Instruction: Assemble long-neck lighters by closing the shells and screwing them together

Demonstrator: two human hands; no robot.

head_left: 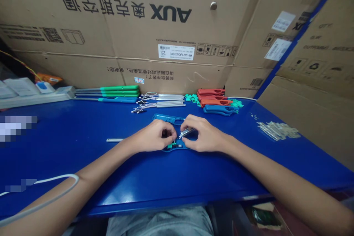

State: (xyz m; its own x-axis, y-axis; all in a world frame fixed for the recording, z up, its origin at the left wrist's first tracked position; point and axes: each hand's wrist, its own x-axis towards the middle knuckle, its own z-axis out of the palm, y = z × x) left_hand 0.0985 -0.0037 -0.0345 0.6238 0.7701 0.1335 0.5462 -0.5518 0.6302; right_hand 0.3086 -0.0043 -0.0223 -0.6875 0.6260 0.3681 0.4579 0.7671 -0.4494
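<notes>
Slim silver metal tube [187, 132] pinched in narrow grip by right hand [206, 134]; left hand [153, 136] curled narrowly beside small green plastic part [172, 146], hold not determinable; both kept over open blue plastic lighter shell [168, 118] on glossy blue tabletop [55, 162]; red plastic lighter shells [212, 97], wired metal tubes [162, 99] lined up beyond, against brown cardboard carton [124, 18].

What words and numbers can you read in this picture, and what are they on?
"AUX" and "奥克斯空调": upside down on the cardboard box.
"25": on the white label.
"32": on the small tag.
"QTY": on the right-hand box.
All other printing is too small or blurred to read.
</notes>
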